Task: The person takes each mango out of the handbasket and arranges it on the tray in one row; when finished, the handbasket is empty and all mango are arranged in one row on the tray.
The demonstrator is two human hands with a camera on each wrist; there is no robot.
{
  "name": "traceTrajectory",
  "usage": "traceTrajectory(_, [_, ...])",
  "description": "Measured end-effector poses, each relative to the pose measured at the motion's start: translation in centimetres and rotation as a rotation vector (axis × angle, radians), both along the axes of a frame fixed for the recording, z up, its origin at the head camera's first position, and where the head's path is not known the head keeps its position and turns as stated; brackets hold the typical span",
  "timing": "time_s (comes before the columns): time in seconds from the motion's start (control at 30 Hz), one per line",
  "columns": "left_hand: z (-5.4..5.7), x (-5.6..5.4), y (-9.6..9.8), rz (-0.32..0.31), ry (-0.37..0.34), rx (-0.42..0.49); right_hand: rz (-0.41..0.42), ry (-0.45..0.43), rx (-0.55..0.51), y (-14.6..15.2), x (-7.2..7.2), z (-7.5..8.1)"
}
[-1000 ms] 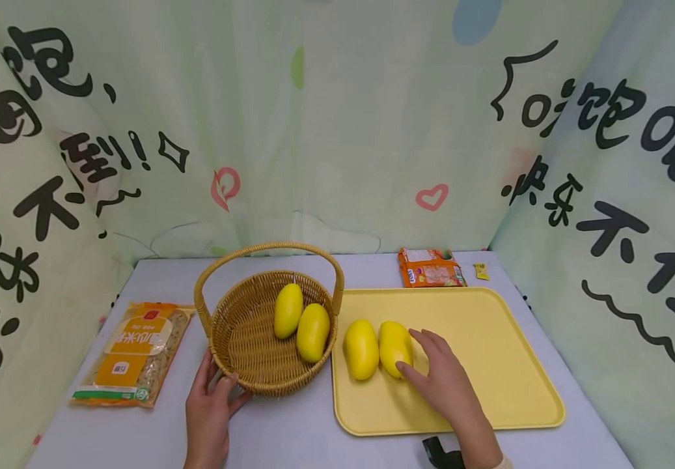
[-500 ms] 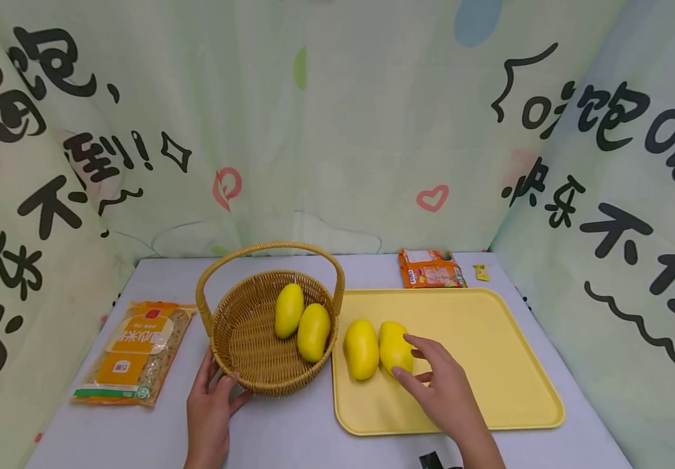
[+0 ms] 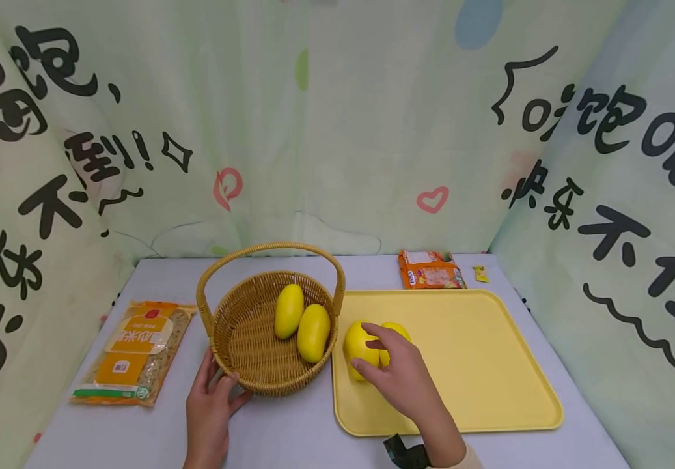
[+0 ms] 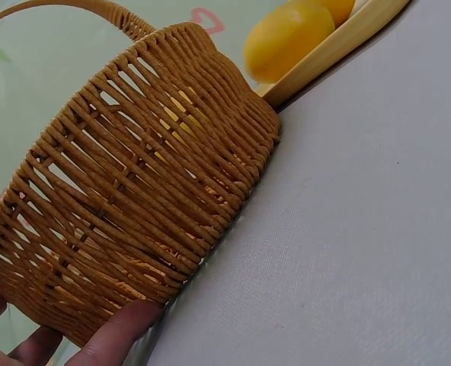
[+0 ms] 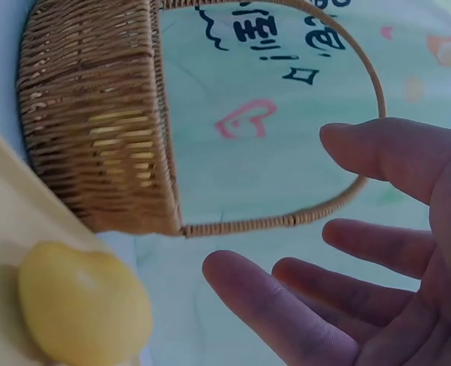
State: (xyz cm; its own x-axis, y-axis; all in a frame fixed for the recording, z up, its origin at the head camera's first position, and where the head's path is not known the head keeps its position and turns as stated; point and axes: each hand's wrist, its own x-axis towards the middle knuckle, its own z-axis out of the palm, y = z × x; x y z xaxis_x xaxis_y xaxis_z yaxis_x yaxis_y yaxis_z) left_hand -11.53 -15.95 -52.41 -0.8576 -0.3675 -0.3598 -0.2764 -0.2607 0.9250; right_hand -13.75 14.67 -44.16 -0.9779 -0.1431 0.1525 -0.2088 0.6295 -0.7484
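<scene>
My left hand (image 3: 209, 412) holds the near left side of a round wicker basket (image 3: 243, 365), with fingers spread along its wall in the left wrist view. Two yellow mangoes (image 3: 288, 311) lie inside, at the basket's right. My right hand (image 3: 410, 381) hovers over two more mangoes on a yellow tray (image 3: 478, 365), thumb and fingers apart. It partly hides the left mango (image 3: 353, 342) and most of the right mango (image 3: 398, 329). In the right wrist view nothing is between the fingers, and one mango (image 5: 84, 305) shows apart from them.
A bag of grain (image 3: 135, 355) lies flat left of the basket. Behind the tray are an orange snack packet (image 3: 431, 270) and a small yellow wrapped piece (image 3: 481, 273). The basket handle (image 3: 269, 247) arches upward. Printed curtains surround the table.
My right hand has left the right mango's side and moved left above both tray mangoes. The left hand, basket and mangoes have stayed in place.
</scene>
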Motion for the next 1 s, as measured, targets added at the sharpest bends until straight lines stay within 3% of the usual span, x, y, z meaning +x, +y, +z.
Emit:
traceTrajectory(0.4, [-0.1,0.0,0.0,0.009,-0.005,-0.008,0.107,0.058,0.123,-5.5,-1.5,1.5])
traceTrajectory(0.63, [-0.1,0.1,-0.1,0.0,0.009,-0.002,0.131,0.013,0.177,-8.1,-3.2,1.5])
traceTrajectory(1.0, [-0.2,0.0,-0.1,-0.002,-0.002,0.001,0.169,-0.011,0.424,-10.7,-5.6,0.3])
